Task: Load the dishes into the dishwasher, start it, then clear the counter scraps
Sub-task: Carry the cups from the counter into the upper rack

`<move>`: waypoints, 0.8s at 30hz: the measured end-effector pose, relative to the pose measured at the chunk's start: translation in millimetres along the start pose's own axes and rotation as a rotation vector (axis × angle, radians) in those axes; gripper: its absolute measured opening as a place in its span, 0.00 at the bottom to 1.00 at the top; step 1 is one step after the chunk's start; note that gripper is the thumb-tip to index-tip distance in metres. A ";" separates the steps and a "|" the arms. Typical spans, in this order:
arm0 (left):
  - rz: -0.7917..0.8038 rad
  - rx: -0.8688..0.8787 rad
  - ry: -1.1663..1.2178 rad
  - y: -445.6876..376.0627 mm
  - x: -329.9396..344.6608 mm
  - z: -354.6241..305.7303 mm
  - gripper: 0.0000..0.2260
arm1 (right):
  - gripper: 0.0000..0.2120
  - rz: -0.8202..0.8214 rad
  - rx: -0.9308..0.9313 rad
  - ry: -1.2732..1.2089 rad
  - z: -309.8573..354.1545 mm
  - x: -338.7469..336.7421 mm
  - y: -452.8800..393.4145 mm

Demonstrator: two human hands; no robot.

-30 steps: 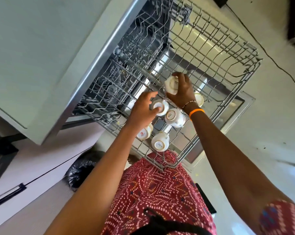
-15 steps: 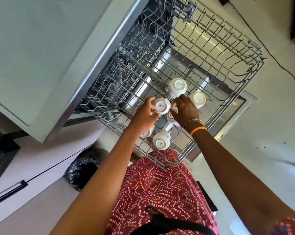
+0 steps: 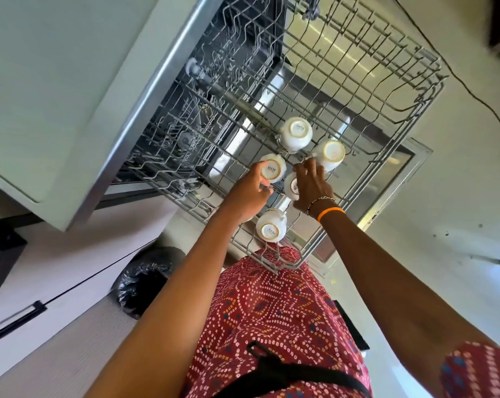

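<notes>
the left hand (image 3: 247, 193) grips an upturned white cup (image 3: 272, 168) in the pulled-out wire rack (image 3: 386, 130). the right hand (image 3: 312, 185) reaches with loose, spread fingers (image 3: 300, 168) over another cup (image 3: 291, 185), two more just beyond its fingertips.

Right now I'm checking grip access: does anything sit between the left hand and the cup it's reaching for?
Nothing visible does. The left hand already touches the upturned white cup in the upper rack, with no wire or other cup between them.
</notes>
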State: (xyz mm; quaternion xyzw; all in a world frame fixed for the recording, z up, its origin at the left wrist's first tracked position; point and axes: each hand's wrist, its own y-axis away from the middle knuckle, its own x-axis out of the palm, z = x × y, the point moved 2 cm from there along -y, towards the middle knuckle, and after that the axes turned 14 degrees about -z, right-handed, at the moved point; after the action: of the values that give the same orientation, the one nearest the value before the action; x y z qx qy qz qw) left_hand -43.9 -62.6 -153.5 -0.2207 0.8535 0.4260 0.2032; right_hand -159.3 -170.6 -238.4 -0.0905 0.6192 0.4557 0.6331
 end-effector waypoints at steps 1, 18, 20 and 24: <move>0.007 -0.005 0.000 0.8 2.1 1.4 0.24 | 0.36 -0.021 -0.011 -0.012 -2.3 0.2 2.6; -0.150 -0.063 0.334 19.9 -23.9 29.4 0.16 | 0.24 -0.158 -0.076 -0.151 38.6 -29.2 18.5; -0.199 -0.081 0.414 28.8 -34.4 41.0 0.14 | 0.19 -0.140 -0.136 -0.266 63.1 -35.7 27.1; -0.324 -0.106 0.489 58.5 -57.8 80.1 0.13 | 0.14 -0.089 -0.331 -0.325 129.7 -42.2 48.7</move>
State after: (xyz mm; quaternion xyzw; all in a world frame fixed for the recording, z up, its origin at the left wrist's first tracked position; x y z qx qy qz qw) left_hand -16.0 46.2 -129.7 -0.4604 0.8074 0.3660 0.0454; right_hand -94.2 -74.5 -151.9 -0.1457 0.4211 0.5314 0.7204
